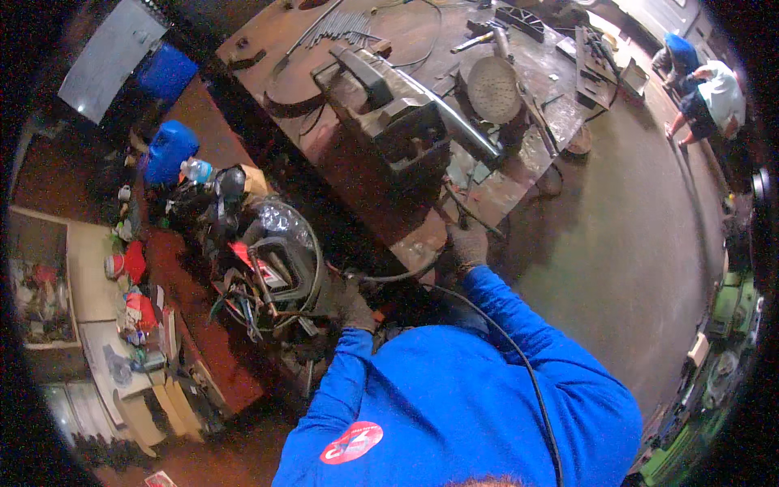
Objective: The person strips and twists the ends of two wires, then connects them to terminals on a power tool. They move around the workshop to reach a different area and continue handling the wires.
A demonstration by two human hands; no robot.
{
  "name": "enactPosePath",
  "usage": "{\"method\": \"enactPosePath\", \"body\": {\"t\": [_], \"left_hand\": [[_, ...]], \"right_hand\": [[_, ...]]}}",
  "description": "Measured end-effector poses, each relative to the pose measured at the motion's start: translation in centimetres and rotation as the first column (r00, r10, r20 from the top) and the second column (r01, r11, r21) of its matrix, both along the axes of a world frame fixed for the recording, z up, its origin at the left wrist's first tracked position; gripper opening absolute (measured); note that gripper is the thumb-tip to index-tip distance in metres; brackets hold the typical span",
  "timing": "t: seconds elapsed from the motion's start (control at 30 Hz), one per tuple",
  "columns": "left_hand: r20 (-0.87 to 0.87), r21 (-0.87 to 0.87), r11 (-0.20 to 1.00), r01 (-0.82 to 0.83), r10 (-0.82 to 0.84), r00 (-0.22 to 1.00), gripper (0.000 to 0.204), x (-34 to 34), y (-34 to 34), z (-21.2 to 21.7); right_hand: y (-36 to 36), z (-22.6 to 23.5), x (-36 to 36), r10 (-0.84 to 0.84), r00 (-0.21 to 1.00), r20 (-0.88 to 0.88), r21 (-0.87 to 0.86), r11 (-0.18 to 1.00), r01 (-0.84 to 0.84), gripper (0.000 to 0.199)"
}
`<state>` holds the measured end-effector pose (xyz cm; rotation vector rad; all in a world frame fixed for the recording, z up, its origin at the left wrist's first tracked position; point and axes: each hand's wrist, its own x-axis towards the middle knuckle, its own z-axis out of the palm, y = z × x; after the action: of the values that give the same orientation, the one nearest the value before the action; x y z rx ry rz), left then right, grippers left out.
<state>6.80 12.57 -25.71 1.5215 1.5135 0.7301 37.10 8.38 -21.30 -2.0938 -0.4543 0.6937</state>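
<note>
I wear a blue long-sleeved top and grey work gloves. My right hand (pixel 469 245) is at the near edge of the rusty steel workbench (pixel 389 195), its fingers closed around a thin dark tool (pixel 464 213) that points up onto the bench. A black cable (pixel 519 357) runs from near that hand down over my right shoulder. My left hand (pixel 355 307) reaches down beside a dark welding machine (pixel 280 272) wrapped in tangled cables. Its fingers are hidden, so what it grips does not show.
On the bench stand a heavy dark machine block (pixel 398 109), a round perforated disc (pixel 493 88) and metal scraps. Blue canisters (pixel 170 150) and a plastic bottle (pixel 195 169) sit at left by cluttered shelves (pixel 89 284). Two people (pixel 706 89) crouch far right. Green machinery (pixel 718 365) lines the right edge.
</note>
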Motion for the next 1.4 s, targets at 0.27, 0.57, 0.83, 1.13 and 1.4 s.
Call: {"method": "enactPosePath", "body": {"t": [0.27, 0.57, 0.83, 1.13, 1.4], "left_hand": [[0.215, -0.06, 0.998, 0.01, 0.003, 0.977, 0.039, 5.0, 4.0, 1.3], [0.649, 0.125, 0.964, 0.236, -0.259, 0.715, 0.045, 6.1, 7.4, 17.1], [-0.102, 0.559, 0.65, 0.515, -0.562, 0.821, 0.03, 7.8, 8.8, 32.7], [-0.289, 0.623, 0.578, 0.527, -0.456, 0.842, 0.018, 10.4, 8.0, 34.5], [0.593, 0.358, 0.926, 0.122, -0.326, 0.736, 0.026, 9.2, 7.4, 30.1]], "right_hand": [[-0.6, -0.2, 0.3, 0.225, 0.905, 0.361, -0.186, 0.968, -0.167, 0.044], [-0.2, 3.6, -2.3, 0.68, 0.728, 0.086, 0.261, 0.69, -0.675, 0.048], [0.2, 5.4, -5.5, 0.724, 0.649, 0.235, 0.369, 0.551, -0.748, 0.045], [-0.1, 3.0, -3.6, 0.652, 0.756, -0.061, 0.415, 0.705, -0.575, 0.043], [0.5, 3.8, -4.5, 0.766, 0.641, 0.044, 0.393, 0.577, -0.716, 0.045]]}}
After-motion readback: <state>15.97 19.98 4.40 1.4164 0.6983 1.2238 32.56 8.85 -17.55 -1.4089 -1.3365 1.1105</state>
